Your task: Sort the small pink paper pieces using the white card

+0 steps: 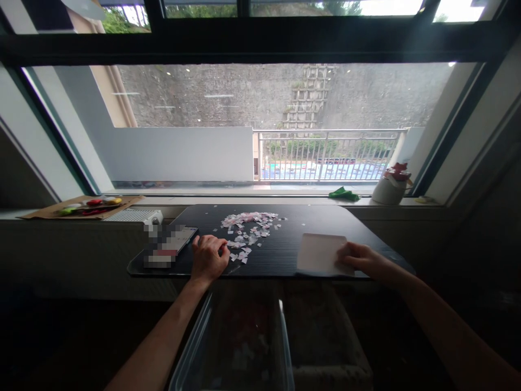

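On the dark table [280, 217] lies a loose pile of small pale pink and white paper pieces [250, 220], with a trail running toward the front edge. My left hand [209, 256] is just left of that trail, its fingers curled and its thumb and forefinger close together; whatever they hold, if anything, cannot be made out. My right hand [358, 256] grips the right side of a flat, pale rectangular card [319, 252] at the table's front right. Below the front edge, a clear plastic bin [287, 342] has some pale pieces in it.
A phone-like object [173, 247], partly blurred out, lies at the table's left. On the windowsill are brown paper [49, 210] with colourful items, a green cloth-like thing [344, 194] and a white jar [388, 189] with a red top. A radiator [134, 216] stands left.
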### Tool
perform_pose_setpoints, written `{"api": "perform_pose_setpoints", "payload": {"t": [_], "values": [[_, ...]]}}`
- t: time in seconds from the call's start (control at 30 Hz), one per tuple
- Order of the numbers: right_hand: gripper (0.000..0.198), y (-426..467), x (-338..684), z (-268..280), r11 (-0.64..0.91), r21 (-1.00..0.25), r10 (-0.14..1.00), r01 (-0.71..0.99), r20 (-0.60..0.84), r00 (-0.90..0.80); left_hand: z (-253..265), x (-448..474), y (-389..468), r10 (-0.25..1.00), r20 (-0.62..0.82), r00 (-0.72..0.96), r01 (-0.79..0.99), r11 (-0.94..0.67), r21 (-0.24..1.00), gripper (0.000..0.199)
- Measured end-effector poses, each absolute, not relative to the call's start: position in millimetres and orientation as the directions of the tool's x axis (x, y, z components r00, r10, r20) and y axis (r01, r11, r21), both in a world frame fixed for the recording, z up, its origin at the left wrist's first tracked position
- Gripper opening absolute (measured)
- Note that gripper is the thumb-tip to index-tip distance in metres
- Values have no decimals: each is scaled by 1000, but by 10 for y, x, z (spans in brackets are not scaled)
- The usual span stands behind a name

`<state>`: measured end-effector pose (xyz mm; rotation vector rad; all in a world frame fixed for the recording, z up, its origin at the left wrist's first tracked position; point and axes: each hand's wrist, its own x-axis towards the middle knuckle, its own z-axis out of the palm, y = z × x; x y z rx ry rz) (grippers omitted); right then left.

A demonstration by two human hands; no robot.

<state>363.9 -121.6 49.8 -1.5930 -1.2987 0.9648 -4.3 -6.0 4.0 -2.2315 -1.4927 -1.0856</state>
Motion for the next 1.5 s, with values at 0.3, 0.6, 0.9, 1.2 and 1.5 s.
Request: {"api": "perform_pose_setpoints", "payload": {"t": [0.3,0.6,0.9,1.2,1.5], "values": [[33,-836,2918,405,142,-917,980,373,182,75,16,7,-85,704,691,166,872,-431,230,14],[18,-743,2709,463,121,-787,972,605,216,87,31,11,-104,708,687,163,838,-466,282,16],[15,-710,2387,539,173,-674,961,719,275,27,68,-8,-132,690,689,220,770,-557,312,16],[18,-836,2461,772,103,-532,915,840,383,130,83,-24,-158,700,650,297,725,-608,324,14],[17,-639,2407,703,139,-588,942,797,326,77,78,-32,-146,690,657,303,731,-611,305,14]]}}
